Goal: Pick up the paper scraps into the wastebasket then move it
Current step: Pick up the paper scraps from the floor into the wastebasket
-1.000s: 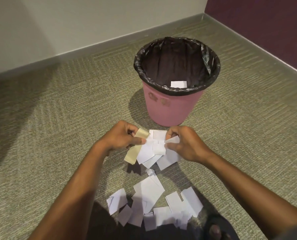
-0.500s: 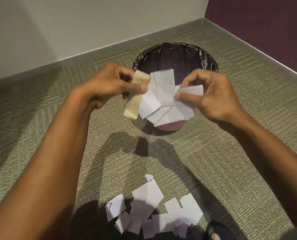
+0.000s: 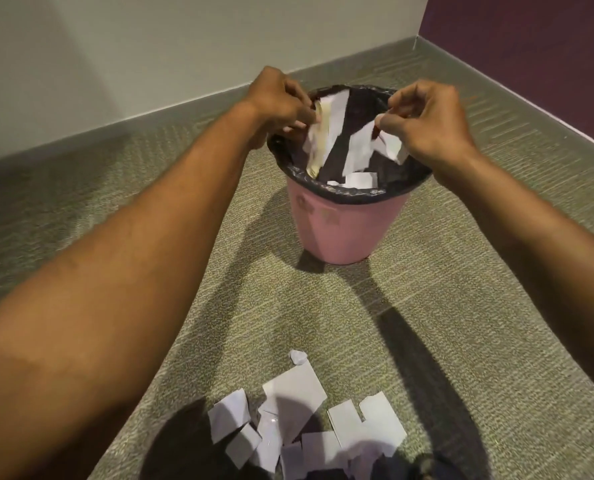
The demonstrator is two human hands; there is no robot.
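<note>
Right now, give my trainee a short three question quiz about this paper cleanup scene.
1. True or false: both hands are over the wastebasket.
2. Which hand grips the tan strip? A left, B right.
3. Fill in: the scraps not yet picked up lie on the ____.

Key:
1. True; the left hand and right hand hold paper above the black liner.
2. A.
3. Carpet.
</note>
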